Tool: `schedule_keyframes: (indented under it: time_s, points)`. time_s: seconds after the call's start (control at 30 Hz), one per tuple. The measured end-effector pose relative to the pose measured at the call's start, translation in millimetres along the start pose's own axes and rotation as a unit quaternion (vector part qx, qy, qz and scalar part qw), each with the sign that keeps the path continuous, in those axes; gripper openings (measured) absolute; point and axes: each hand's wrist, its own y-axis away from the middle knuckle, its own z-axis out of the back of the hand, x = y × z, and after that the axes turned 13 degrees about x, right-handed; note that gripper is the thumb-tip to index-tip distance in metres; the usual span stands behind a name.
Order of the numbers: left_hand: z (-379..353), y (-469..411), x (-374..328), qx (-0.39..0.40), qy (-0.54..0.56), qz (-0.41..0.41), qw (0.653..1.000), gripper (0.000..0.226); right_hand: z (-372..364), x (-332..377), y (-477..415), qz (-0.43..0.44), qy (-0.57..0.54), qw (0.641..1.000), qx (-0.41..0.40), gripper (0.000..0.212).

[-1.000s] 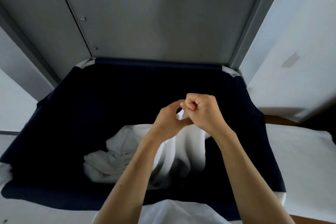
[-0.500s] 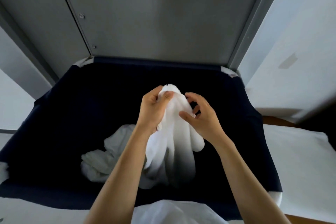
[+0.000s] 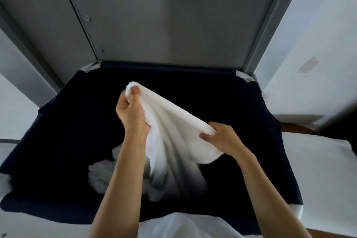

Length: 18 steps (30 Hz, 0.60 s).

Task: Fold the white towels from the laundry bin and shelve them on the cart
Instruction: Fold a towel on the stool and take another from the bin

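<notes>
**Mia:** What is on the left side of the big dark blue cloth laundry bin (image 3: 58, 141)?

**Sam:** Inside it, low down on the left, a crumpled white towel (image 3: 100, 176) lies in a heap on the bottom. Nobody has touched that one. It is not folded.

**Mia:** And next to it?

**Sam:** Over the middle of the bin, the left hand (image 3: 131, 114) is up high. Its fingers and thumb are closed tight on one corner of a soft white towel (image 3: 170, 141). That towel hangs down from the hand into the bin.

**Mia:** What about the other hand?

**Sam:** The right hand (image 3: 222, 137) is lower, over the right part of the bin. Its fingers are curled around the towel's edge and hold it too. The cloth is pulled out between the two hands, but it sags and has lots of wrinkles.

**Mia:** So is the job nearly done?

**Sam:** No, I think it is just starting. This towel is only being spread out. It has no fold yet. Then it must go on the cart, and I cannot see any cart or shelf here. The heap in the bin needs folding too.
</notes>
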Motion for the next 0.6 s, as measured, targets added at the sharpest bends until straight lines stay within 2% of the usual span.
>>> schedule_keyframes:
  time_s: [0.03,0.1,0.13,0.2,0.27,0.33,0.4,0.5,0.6]
  points:
    - [4,-1,2,0.003,-0.019,-0.003,1.000,0.032,1,-3,1,-0.023,-0.013,0.999,-0.018,0.015]
    - [9,-1,5,0.068,-0.141,-0.022,0.987,0.007,8,0,3,-0.017,-0.076,0.995,-0.070,0.015]
    - [8,1,8,0.121,-0.207,-0.030,0.970,0.013,12,6,3,0.005,-0.091,0.992,-0.089,0.020]
    - [-3,12,14,0.230,-0.269,-0.024,0.935,0.031,21,24,3,0.036,-0.087,0.991,-0.091,0.029]
    - [-19,29,19,0.277,-0.280,0.030,0.919,0.024,20,41,1,0.046,-0.111,0.991,-0.067,0.025]
    - [-31,38,24,0.234,-0.233,0.119,0.936,0.012,12,51,-1,0.051,-0.182,0.981,-0.048,0.018]
    - [-35,39,23,0.189,-0.135,0.200,0.952,0.011,-1,55,-1,0.059,-0.235,0.970,-0.034,0.014]
    - [-36,39,18,0.192,-0.022,0.235,0.953,0.016,-13,54,-1,0.075,-0.269,0.959,-0.041,0.010]
    - [-39,45,16,0.229,0.037,0.247,0.941,0.027,-14,52,0,0.077,-0.300,0.948,-0.077,0.008]
